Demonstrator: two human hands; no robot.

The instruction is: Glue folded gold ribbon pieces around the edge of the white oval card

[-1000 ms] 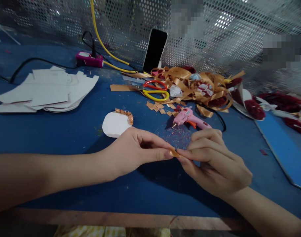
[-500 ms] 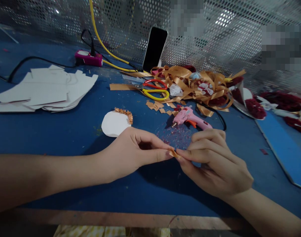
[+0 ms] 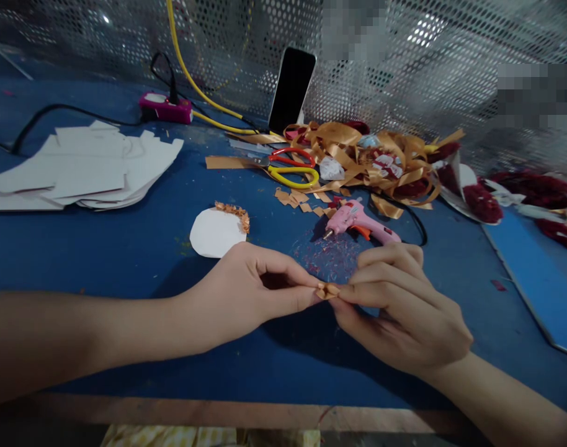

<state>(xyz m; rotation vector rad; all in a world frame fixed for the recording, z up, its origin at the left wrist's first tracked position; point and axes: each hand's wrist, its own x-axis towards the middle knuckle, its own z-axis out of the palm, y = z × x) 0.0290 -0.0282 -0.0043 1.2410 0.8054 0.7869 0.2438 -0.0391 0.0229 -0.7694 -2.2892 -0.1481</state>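
A small folded piece of orange-gold ribbon (image 3: 327, 291) is pinched between both hands above the blue table. My left hand (image 3: 255, 279) grips its left end between thumb and forefinger. At its right end, the thumb and forefinger of my right hand (image 3: 404, 304) are closed on it. Beyond my left hand lies a white rounded card (image 3: 216, 234) with ruffled ribbon pieces (image 3: 237, 214) along its upper right edge. A pink glue gun (image 3: 358, 222) rests on its side just beyond my right hand, its nozzle pointing left.
Small cut ribbon squares (image 3: 295, 198) lie near scissors (image 3: 293, 167) with red and yellow handles. Behind are a ribbon heap (image 3: 334, 133), an upright phone (image 3: 293, 87) and a magenta power strip (image 3: 165, 107). White sheets (image 3: 92, 164) are stacked left; a blue board (image 3: 535, 273) lies right.
The ribbon piece between my fingertips has changed from a narrow slanted strip to a folded, puckered shape. My right hand has shifted very slightly left.
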